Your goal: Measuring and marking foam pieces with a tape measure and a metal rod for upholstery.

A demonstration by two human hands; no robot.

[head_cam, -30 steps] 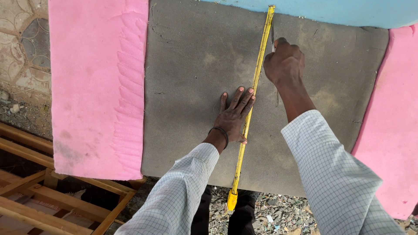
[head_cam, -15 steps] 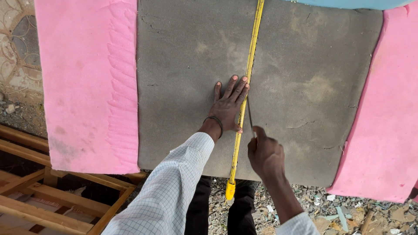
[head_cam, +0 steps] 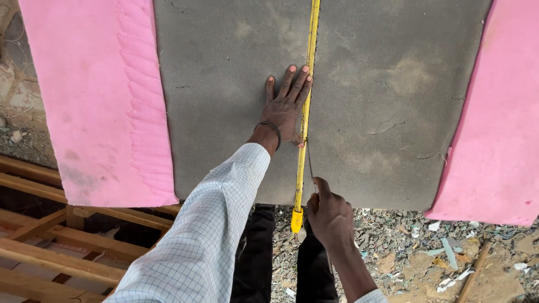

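Left hand lay flat, fingers spread and extended, palm down on the grey foam sheet at centre frame, its fingertips and thumb side pressed against the yellow straightedge; nothing was gripped, it only pinned the rule down. The straightedge ran nearly vertical from the top edge of the frame down past the sheet's lower edge, its yellow tip hanging just below that edge at lower centre. Right hand sat at lower centre, just right of the rule's bottom end, fingers curled closed around a thin dark blade whose narrow length ran up along the right side of the rule onto the foam; the handle was hidden in the fist, so I could not tell what kind of tool it was. A faint line ran in the foam along the rule's right side. The grey sheet filled the middle of the frame, flanked by a pink foam slab on the left and another pink foam piece on the right. Wooden slats showed at lower left, and gravel ground with foam scraps at lower right. Checked sleeves covered both forearms; a dark band circled the left wrist.
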